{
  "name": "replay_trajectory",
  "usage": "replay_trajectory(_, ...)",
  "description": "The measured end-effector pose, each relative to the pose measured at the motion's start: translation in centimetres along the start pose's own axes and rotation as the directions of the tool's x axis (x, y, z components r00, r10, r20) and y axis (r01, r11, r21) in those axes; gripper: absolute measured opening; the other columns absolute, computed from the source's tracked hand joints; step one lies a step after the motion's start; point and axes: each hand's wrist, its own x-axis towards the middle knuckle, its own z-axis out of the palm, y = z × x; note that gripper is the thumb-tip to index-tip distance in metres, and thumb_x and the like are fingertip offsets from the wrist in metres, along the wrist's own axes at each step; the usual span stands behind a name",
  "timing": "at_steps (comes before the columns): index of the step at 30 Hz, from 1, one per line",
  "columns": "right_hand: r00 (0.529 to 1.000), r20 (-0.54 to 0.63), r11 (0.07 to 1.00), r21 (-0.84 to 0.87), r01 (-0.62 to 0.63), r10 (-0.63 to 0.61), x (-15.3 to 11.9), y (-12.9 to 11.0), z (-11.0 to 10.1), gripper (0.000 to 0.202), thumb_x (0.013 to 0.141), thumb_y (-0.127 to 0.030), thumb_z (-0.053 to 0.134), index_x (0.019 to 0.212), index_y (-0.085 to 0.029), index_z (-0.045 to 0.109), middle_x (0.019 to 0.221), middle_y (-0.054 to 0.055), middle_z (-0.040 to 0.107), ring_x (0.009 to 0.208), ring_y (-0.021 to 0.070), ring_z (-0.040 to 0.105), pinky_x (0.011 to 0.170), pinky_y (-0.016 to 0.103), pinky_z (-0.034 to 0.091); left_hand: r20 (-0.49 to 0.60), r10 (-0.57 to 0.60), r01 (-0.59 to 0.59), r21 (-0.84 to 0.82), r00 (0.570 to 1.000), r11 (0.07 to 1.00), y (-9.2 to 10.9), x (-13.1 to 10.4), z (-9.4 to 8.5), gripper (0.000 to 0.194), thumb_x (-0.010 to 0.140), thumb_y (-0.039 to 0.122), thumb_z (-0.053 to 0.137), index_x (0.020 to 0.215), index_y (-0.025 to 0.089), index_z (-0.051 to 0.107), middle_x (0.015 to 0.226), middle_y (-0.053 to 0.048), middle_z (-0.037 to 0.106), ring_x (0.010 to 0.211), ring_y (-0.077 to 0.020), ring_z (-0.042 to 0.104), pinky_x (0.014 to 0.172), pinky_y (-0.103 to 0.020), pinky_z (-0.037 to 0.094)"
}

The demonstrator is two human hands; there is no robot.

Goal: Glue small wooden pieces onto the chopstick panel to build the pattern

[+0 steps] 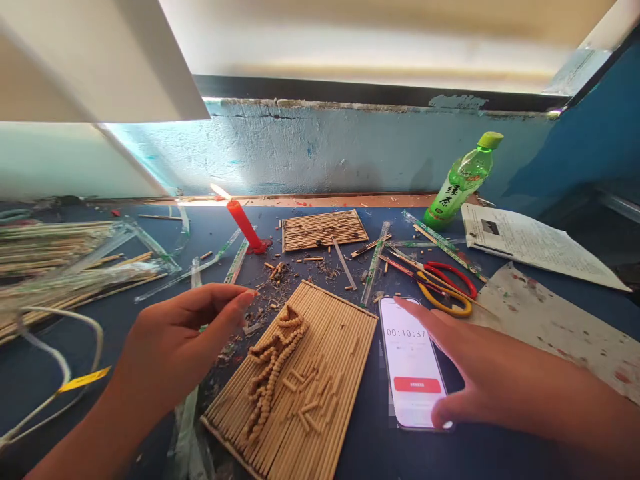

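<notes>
From here I see the stick panel [345, 327] between my left hand [175, 340], fingertips pinched together, and my right hand [483, 363], spread open over the phone [410, 360].

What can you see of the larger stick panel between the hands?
The larger stick panel is pale, wood-like rods laid side by side, with a crosspiece along its far edge. It lies flat, angled, on the dark blue table, one near corner out of frame. A bumpy brown raised outline winds over its left part; short pieces lie scattered right of that.
</notes>
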Motion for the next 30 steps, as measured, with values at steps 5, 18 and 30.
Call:
replay_trajectory(5, 1.000, 0.003, 0.999, 0.016, -0.030, 0.030, 0.3, 0.4, -0.1, 0.108, 0.067, -0.048, 0.077, 0.154, -0.043, 0.013, 0.132, 0.005, 0.062, 0.106, 0.0334, 0.065, 0.077, 0.036, 0.053, -0.008, -0.011, 0.011, -0.028, 1.000, 1.000, -0.2, 0.6, 0.1, 0.020, 0.079, 0.042, 0.068, 0.083, 0.023, 0.074, 0.056, 0.005, 0.067, 0.050, -0.0100, 0.057, 0.048, -0.021, 0.043)
replay_trajectory(18, 0.999, 0.046, 1.000, 0.011, -0.005, 0.004, 0.7, 0.8, -0.5, 0.107, 0.069, -0.060, 0.074, 0.154, -0.046, 0.009, 0.143, 0.003, 0.054, 0.120, 0.0342, 0.058, 0.092, 0.038, 0.049, -0.043, -0.030, 0.026, -0.079, 0.999, 0.997, 0.2, 0.1, 0.3, 0.016, 0.077, 0.039, 0.070, 0.082, 0.024, 0.075, 0.060, 0.004, 0.071, 0.055, -0.0130, 0.064, 0.055, -0.023, 0.049)
replay_trajectory(30, 0.985, -0.162, 0.996, 0.041, 0.074, -0.067, 2.1, -0.8, -1.2, 0.070, 0.088, -0.061, 0.054, 0.149, -0.035, 0.030, 0.074, -0.003, 0.059, 0.060, 0.0153, 0.055, 0.055, 0.026, 0.040, 0.056, 0.258, -0.262, 0.093, 0.965, 0.961, 1.0, -2.9, 0.1, 0.010, 0.083, 0.042, 0.065, 0.086, 0.036, 0.073, 0.069, 0.008, 0.075, 0.052, -0.0145, 0.066, 0.050, -0.024, 0.053)
